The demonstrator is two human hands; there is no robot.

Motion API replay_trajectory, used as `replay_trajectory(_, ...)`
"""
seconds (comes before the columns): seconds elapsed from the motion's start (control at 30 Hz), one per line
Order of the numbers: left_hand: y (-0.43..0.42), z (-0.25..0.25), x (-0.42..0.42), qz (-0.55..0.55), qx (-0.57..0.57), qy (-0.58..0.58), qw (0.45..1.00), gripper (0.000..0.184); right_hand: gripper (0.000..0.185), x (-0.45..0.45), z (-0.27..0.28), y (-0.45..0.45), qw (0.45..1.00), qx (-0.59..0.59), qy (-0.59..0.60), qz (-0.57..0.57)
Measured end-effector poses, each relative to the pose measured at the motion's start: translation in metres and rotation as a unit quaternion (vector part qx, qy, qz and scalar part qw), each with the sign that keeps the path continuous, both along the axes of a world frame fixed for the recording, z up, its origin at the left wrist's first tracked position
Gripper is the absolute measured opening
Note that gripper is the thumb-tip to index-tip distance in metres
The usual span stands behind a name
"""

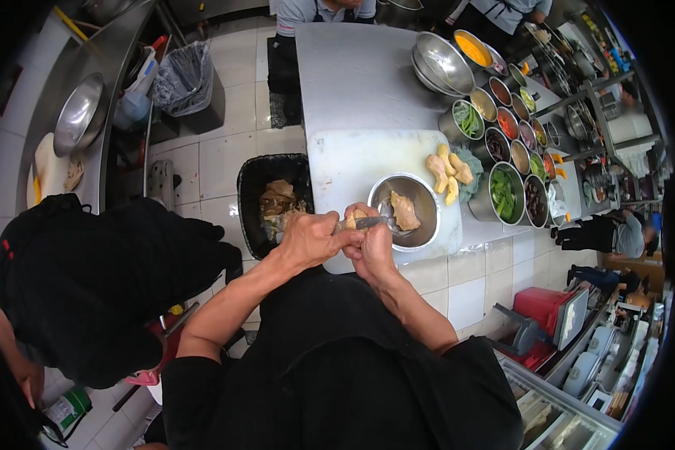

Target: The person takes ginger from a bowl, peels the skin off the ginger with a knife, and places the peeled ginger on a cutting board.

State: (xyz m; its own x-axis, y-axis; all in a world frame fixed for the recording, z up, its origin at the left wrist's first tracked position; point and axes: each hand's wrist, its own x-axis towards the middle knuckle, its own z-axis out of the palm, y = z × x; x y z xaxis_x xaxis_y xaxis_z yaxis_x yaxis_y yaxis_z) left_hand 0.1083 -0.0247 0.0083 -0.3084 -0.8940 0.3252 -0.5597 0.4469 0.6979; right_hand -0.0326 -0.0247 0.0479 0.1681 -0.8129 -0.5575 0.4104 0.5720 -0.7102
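My left hand [307, 238] is closed on a small knife [367, 223], its blade pointing right across my right hand. My right hand [373, 251] is closed round a pale piece of ginger [352, 219], mostly hidden by fingers and blade. Just right of the hands, a metal bowl [432, 225] holds a larger light-brown piece that looks like ginger [404, 211]. Several pale yellow peeled ginger pieces [449, 169] lie on the white cutting board [352, 169] behind the bowl. Left of the board, a black bin [241, 191] contains brown peelings [277, 193].
A steel table [367, 82] carries stacked metal bowls [442, 60] and several metal containers of cut vegetables [505, 191]. A green cloth [466, 171] lies beside the ginger. A person in black [112, 277] bends close on my left; another person [322, 11] is across the table.
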Motion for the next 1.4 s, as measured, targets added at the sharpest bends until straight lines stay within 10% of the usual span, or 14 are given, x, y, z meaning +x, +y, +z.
replay_trajectory(0.3, -0.003, 0.007, 0.008, -0.005, 0.238, 0.185, 0.954, 0.058, 0.038, 0.008, 0.01, -0.008, 0.998, -0.043, -0.048, 0.015)
replay_trajectory(0.73, -0.003, -0.014, 0.04, 0.204, 0.362, 0.112, 0.902, 0.08, 0.039, -0.002, -0.007, -0.014, 0.985, -0.089, -0.145, 0.038)
replay_trajectory(1.1, 0.007, 0.026, 0.002, 0.123, 0.093, 0.065, 0.986, 0.069, 0.027, 0.008, -0.015, -0.005, 0.983, -0.112, -0.146, -0.02)
replay_trajectory(1.4, 0.003, 0.021, 0.002, 0.109, 0.092, 0.029, 0.989, 0.068, 0.033, 0.005, -0.012, 0.001, 0.991, -0.093, -0.094, -0.019)
